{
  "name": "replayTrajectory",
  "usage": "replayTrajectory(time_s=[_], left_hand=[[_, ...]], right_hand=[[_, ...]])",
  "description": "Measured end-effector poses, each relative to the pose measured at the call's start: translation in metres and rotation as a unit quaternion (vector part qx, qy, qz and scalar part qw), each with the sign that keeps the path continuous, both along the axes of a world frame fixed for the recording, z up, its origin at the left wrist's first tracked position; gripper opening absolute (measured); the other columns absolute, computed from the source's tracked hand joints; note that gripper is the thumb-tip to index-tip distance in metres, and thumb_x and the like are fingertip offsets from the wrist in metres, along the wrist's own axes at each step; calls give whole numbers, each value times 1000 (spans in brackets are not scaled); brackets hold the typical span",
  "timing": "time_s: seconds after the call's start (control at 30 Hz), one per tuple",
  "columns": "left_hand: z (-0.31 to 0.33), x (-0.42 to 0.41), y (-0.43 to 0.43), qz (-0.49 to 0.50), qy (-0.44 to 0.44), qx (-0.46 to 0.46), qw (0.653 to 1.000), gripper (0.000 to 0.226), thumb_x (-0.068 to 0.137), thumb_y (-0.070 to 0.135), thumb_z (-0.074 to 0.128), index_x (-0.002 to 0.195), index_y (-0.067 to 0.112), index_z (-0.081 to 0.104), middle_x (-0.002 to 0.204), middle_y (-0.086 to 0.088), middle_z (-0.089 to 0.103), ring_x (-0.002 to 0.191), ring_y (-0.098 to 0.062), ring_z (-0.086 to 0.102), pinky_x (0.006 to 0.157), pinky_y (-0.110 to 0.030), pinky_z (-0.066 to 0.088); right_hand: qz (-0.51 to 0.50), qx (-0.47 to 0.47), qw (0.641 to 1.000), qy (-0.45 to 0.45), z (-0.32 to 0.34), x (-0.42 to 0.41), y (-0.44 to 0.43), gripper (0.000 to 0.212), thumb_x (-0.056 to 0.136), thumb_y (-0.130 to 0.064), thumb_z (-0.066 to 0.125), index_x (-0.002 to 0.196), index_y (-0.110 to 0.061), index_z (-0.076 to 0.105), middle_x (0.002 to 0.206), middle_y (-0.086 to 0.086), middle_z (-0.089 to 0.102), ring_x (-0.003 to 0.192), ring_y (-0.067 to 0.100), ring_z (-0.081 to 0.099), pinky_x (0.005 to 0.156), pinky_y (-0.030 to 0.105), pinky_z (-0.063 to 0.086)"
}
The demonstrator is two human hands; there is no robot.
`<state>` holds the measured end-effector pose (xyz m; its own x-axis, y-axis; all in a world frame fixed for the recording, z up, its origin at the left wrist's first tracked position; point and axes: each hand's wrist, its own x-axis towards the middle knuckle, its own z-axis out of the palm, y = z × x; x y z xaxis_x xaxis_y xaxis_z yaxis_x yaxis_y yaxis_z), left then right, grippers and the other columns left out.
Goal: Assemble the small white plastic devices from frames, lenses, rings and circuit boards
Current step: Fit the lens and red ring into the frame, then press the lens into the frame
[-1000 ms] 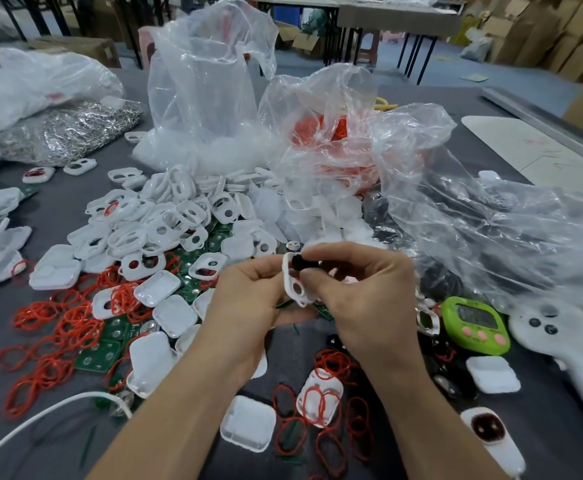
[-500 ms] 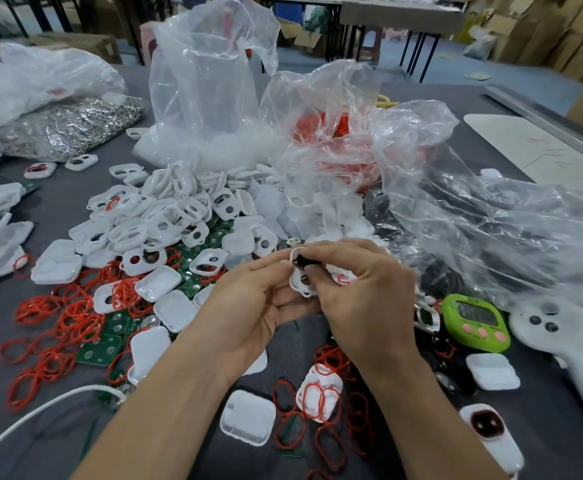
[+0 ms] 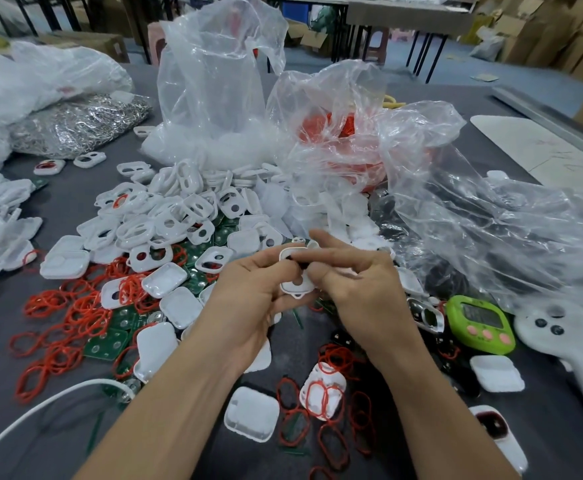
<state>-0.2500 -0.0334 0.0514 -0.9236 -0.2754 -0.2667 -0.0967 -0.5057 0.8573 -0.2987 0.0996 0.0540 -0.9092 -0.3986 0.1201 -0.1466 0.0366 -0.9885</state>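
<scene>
**Both hands hold one white frame above the worktop, fitting a part into it**

At nine o'clock of the hands, red rings (image 3: 75,313), green circuit boards (image 3: 110,341) and loose white shells (image 3: 179,306) lie spread on the worktop (image 3: 58,427), probably so that each part is one short reach away. The left hand (image 3: 248,289) curls its fingers (image 3: 272,270) round the left edge of the frame (image 3: 292,289), steadying it upright and facing the person. At the frame's twelve o'clock end sits a dark piece (image 3: 293,260), likely a lens, though it is too hidden to be sure. The right hand (image 3: 363,289) pinches the frame's right edge with thumb and forefinger, its other fingers lifted clear, which looks like a pressing grip. A green timer (image 3: 479,323) rests at four o'clock, just beside a white controller (image 3: 560,337).
</scene>
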Motion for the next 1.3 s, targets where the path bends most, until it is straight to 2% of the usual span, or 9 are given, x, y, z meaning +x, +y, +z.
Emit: replayTrajectory(time_s=[0.1,0.3,0.43,0.6,0.7,0.83,1.03,1.17,1.3], left_hand=[[0,0,0,10,0,-21,1000,25,92,-10,61,102,4,78,99,-18,78,87,-25,77,70,-33,64],[0,2,3,19,21,-94,995,32,90,-18,57,99,4,78,86,-20,77,75,-25,75,66,-31,63],[-1,3,6,36,28,-153,987,35,91,-17,57,93,9,80,78,-20,76,67,-25,73,64,-34,62],[1,5,12,42,40,-197,979,39,88,-15,58,91,14,83,79,-20,77,75,-36,71,85,-64,56],[1,6,14,45,47,-219,974,42,87,-12,58,89,20,84,79,-21,76,83,-50,70,82,-68,55],[0,3,14,77,49,-232,968,42,83,-11,60,84,24,85,76,-23,74,72,-52,65,74,-66,56],[0,1,4,109,0,-83,991,19,87,-2,66,84,8,81,77,-16,76,66,-23,72,59,-29,59],[3,-1,-6,106,-10,44,993,12,97,-2,58,99,-2,70,90,-12,80,80,-17,78,58,-23,60],[7,0,-10,92,-6,77,993,17,93,-15,55,93,-1,65,79,-13,78,70,-20,78,54,-26,60]], right_hand=[[-80,-86,993,-33,0,-5,4,26,88,-1,74,94,-24,84,101,-3,81,94,15,77,80,35,64],[-33,19,998,-41,-5,-3,2,21,78,-26,75,98,-28,83,87,0,81,81,30,78,76,56,63],[-60,49,997,-1,-7,1,-3,16,78,-33,74,89,-40,83,76,-3,79,73,28,77,69,55,63],[-90,43,995,-15,-7,0,-3,18,71,-27,74,81,-40,83,71,-6,78,69,17,77,71,46,65],[-100,51,994,3,-5,1,-2,23,72,-22,74,82,-41,83,70,-10,77,69,10,77,69,35,64],[-75,51,996,-7,-2,3,-1,18,76,-24,73,84,-37,83,74,-8,78,72,13,77,73,41,65],[-80,50,995,12,1,7,-4,10,86,-39,74,84,-33,82,71,-9,77,60,4,69,57,23,54],[-135,67,988,18,1,-4,6,24,89,-21,76,71,-38,79,69,-9,77,64,8,72,65,28,58],[-197,64,978,15,4,-14,17,20,88,-15,73,75,-29,79,70,-2,77,63,16,74,69,39,62]])
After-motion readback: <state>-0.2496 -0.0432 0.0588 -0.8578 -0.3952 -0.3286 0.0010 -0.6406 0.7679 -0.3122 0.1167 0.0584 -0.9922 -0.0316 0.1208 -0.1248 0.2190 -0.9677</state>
